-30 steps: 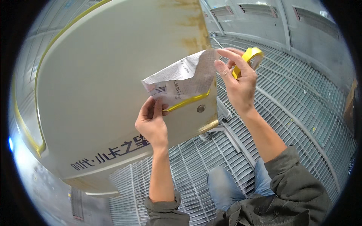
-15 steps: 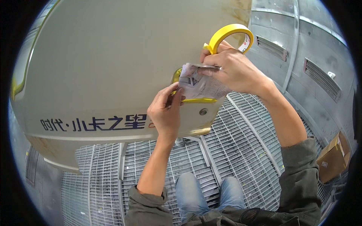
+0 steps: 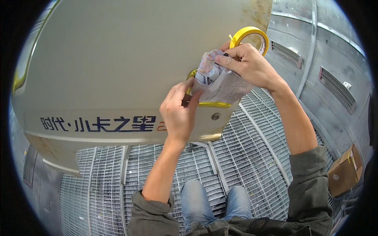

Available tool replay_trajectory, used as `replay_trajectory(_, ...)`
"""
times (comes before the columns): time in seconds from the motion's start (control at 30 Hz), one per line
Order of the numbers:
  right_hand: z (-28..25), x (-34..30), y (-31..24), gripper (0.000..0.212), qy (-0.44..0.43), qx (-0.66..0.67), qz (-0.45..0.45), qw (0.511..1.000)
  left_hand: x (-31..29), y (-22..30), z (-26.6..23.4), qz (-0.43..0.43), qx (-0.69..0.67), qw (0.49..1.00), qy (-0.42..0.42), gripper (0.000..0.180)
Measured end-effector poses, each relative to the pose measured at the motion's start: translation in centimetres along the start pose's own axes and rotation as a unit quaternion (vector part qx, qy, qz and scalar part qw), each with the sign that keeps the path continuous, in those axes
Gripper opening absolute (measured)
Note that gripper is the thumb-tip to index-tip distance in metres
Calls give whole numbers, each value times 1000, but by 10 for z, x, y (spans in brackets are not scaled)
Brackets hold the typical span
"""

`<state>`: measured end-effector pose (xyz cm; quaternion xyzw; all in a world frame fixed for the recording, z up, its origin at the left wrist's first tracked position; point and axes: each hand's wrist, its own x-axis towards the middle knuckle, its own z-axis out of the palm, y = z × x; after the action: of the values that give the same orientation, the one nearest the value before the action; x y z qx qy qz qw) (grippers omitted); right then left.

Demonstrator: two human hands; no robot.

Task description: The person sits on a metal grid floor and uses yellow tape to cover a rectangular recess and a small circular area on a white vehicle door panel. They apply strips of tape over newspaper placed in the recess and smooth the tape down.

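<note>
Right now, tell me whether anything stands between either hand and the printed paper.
Nothing visible does: the left hand and the right hand both touch the printed paper. The yellow tape roll shows above the right hand, not between it and the paper.

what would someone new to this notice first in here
Probably the bright yellow tape roll at the right hand, whose thumb and fingers also grip a crumpled printed paper. The left hand touches that paper's left edge, with a yellow strip along its bottom on the big pale panel. Next, the dark lettering low on the panel, left of the hands, stands out.
</note>
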<state>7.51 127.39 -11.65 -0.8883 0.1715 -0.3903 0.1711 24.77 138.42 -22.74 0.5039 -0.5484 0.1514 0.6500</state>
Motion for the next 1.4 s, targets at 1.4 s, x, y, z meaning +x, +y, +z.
replay_trajectory(1.4, 163, -102, 76, 18, 503, 320, 127, 793, 69, 73, 85, 559, 358, 736, -134, 60)
